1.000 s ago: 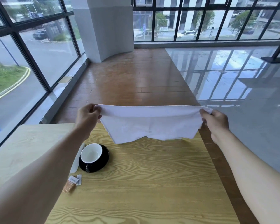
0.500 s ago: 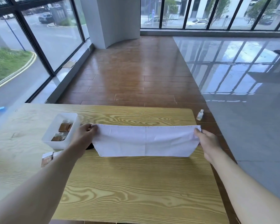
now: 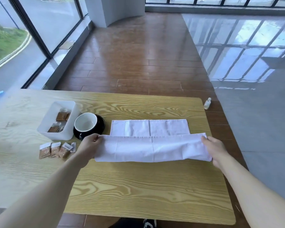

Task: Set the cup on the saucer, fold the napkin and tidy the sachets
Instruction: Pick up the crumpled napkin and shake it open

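A white napkin [image 3: 152,148] lies across the middle of the wooden table [image 3: 138,186], its far part flat and its near part raised as a fold. My left hand [image 3: 90,143] pinches the fold's left corner and my right hand [image 3: 215,146] pinches the right corner. To the left, a black cup with a white inside [image 3: 85,123] stands on a black saucer [image 3: 101,124]. Several brown sachets [image 3: 55,149] lie loose on the table near my left forearm.
A white plastic tub [image 3: 67,127] with more brown sachets inside stands left of the cup. A small clear bottle [image 3: 207,103] lies on the floor past the table's far right corner. Glass walls run along the left and far sides.
The napkin has come down from the air onto the table, with its far part now lying flat. Both hands have lowered with it, and the view has tilted downward.
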